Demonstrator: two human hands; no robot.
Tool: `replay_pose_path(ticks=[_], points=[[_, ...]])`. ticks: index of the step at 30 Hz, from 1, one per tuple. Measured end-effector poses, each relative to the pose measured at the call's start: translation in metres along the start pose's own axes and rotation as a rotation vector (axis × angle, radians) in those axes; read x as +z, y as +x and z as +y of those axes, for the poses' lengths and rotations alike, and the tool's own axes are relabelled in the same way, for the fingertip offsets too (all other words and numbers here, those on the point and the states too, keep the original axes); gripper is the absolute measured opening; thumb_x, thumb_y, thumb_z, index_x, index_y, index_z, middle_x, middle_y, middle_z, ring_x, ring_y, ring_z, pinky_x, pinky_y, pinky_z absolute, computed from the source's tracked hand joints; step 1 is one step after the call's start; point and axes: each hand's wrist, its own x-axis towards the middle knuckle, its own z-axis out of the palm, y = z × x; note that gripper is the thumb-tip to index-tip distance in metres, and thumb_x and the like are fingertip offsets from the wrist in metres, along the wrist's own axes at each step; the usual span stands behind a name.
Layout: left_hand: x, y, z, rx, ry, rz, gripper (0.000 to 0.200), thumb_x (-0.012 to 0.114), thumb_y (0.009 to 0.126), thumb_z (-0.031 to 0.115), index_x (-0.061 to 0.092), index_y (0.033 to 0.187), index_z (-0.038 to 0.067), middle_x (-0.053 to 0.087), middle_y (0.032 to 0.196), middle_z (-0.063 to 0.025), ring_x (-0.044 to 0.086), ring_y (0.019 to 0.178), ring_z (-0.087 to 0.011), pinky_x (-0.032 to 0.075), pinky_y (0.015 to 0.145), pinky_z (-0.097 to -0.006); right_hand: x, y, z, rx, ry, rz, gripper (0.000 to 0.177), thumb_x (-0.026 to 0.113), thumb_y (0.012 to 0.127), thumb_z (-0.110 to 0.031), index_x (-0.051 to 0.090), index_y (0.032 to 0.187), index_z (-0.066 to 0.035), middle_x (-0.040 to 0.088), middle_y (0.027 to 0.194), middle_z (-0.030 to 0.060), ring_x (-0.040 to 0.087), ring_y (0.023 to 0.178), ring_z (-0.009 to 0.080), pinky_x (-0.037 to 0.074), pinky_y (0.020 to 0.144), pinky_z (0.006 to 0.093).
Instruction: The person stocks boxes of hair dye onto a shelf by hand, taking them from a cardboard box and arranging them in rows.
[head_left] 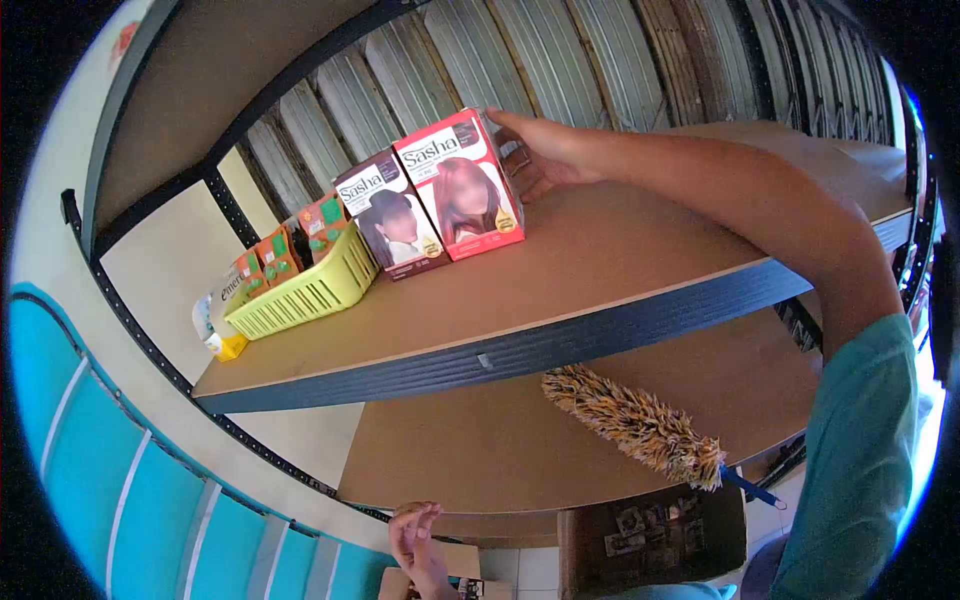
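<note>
On the upper shelf, my right hand (545, 152) is at the right side of a red Sasha box (460, 190), with its fingers around the box's edge. A dark brown Sasha box (392, 218) stands upright against the red box's left side. Left of both boxes is a yellow-green basket (310, 292) holding orange packets (277, 257). A white and yellow package (222, 322) sits at the basket's far left end. My left hand (414, 535) is low in the view, below the shelves, with its fingers curled together; whether they hold anything cannot be made out.
A fluffy brown duster (640, 425) with a blue handle lies on the lower shelf (450, 450). The upper shelf's dark front beam (500, 358) crosses the view. Below stands an open cardboard box (650, 545) with packets inside. Corrugated metal (560, 70) forms the back.
</note>
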Motion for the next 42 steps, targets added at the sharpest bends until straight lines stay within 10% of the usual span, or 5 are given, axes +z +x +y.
replay_pose_path(ticks=[19,42], points=[[-0.001,-0.008,0.000,-0.051,-0.006,-0.006,0.025,0.053,0.079,0.021,0.047,0.096,0.003,0.049,0.094,-0.0115,0.051,0.086,-0.0227,0.046,0.074,-0.0360,-0.003,0.006,0.006,-0.039,0.113,-0.025,0.094,0.030,0.074,-0.069,0.002,0.133,-0.002,0.013,0.133,0.0275,0.016,0.123,0.0408,0.016,0.096,0.0552],[-0.005,-0.013,-0.009,-0.078,-0.028,0.019,0.025,0.052,0.079,0.019,0.047,0.096,0.002,0.050,0.094,-0.0116,0.051,0.087,-0.0232,0.046,0.076,-0.0374,-0.003,0.009,0.014,-0.096,0.146,-0.049,0.081,0.030,0.081,-0.060,0.005,0.133,-0.003,0.019,0.132,0.0226,0.029,0.117,0.0362,0.022,0.094,0.0509]])
